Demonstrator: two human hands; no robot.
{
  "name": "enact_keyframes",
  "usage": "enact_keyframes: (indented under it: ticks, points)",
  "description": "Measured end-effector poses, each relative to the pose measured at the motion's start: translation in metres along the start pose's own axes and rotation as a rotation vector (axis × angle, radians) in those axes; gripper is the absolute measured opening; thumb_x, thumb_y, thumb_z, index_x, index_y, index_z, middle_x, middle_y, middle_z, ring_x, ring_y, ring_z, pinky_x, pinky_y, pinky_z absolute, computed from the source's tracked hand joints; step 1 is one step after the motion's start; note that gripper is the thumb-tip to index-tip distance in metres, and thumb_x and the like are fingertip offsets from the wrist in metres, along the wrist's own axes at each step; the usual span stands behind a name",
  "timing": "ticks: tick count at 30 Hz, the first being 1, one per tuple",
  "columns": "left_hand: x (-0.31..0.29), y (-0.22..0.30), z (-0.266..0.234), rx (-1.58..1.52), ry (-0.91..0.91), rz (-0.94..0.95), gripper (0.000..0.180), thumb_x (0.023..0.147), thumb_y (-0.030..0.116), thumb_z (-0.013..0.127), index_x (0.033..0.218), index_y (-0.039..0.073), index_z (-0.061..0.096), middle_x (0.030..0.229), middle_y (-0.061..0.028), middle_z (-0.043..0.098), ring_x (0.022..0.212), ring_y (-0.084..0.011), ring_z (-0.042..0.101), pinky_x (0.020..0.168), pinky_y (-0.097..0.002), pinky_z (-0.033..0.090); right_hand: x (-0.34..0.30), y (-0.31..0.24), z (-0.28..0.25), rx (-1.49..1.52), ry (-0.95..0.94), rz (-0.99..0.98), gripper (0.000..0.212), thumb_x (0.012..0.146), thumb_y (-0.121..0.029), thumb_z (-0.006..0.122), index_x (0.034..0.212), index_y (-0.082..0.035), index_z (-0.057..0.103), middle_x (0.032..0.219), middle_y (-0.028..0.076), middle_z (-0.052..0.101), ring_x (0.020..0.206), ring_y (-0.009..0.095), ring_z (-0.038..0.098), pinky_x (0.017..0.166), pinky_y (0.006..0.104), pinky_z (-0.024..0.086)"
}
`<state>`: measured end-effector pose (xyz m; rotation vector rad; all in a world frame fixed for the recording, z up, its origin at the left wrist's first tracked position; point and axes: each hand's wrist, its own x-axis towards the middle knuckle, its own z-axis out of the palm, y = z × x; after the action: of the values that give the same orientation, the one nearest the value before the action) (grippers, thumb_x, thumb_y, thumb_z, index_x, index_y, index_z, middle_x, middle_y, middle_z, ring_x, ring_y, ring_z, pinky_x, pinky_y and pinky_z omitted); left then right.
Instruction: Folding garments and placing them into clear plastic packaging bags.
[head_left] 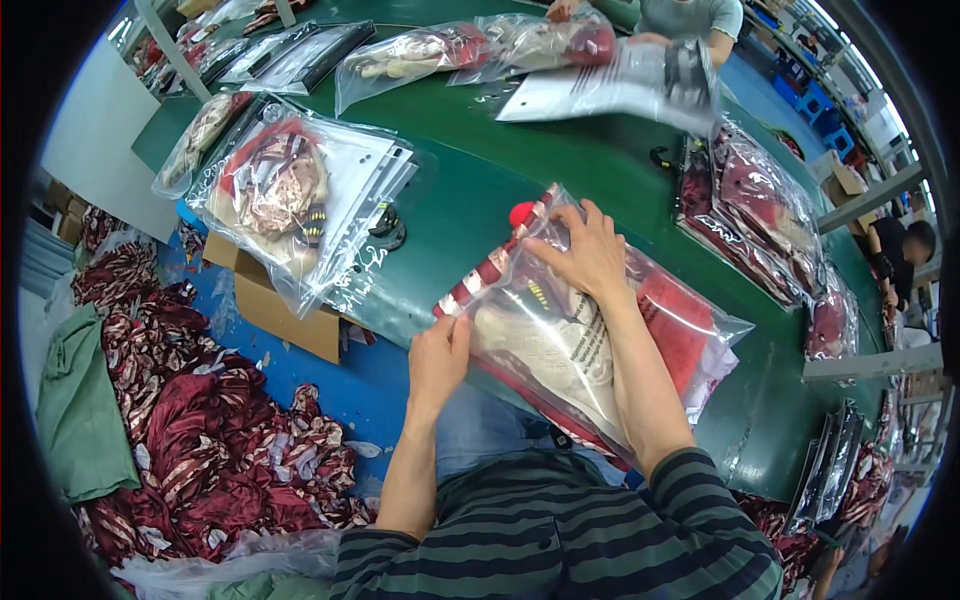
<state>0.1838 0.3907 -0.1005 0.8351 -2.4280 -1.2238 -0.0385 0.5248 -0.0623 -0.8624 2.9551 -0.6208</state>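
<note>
A clear plastic bag [560, 352] lies slanted on the green table in front of me. Packed in it are cream cloth, a red piece and a red-and-white striped piece, with a red ball [521, 213] at the far corner. My left hand [438, 362] is closed, thumb and fingers pinching the bag's left edge by the striped part. Across the bag's upper part rests my right hand [588, 252], fingers spread and thumb stretched out to the left. Its forearm covers some of the bag's middle.
Filled bags lie in a stack [290, 195] at left, and more bags [755, 205] at right. Across the green table [455, 170], a co-worker [690, 18] handles a blurred clear bag [610, 85]. Dark red patterned cloth [200, 420] heaps on the floor beside an open cardboard box [285, 312].
</note>
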Motion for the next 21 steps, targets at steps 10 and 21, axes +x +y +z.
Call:
enact_keyframes:
  ticks: [10, 21]
  points:
    - [0.004, 0.01, -0.007, 0.183, -0.034, -0.036, 0.035, 0.098, 0.029, 0.053, 0.078, 0.003, 0.066, 0.067, -0.0196, 0.068, 0.06, -0.045, 0.063, 0.057, -0.0481, 0.05, 0.0, 0.001, 0.009, -0.07, 0.065, -0.004, 0.062, 0.08, -0.068, 0.067, 0.119, -0.021, 0.063, 0.127, 0.018, 0.053, 0.117, 0.036, 0.051, 0.095, 0.0492, 0.04]
    - [0.001, 0.001, -0.002, 0.425, 0.027, 0.087, 0.04, 0.098, 0.033, 0.055, 0.073, 0.005, 0.067, 0.055, -0.0078, 0.065, 0.052, -0.0363, 0.062, 0.054, -0.0419, 0.05, -0.003, 0.002, 0.002, 0.024, 0.004, 0.02, 0.058, 0.081, -0.062, 0.071, 0.117, -0.018, 0.06, 0.101, 0.013, 0.054, 0.096, 0.034, 0.059, 0.08, 0.0435, 0.049]
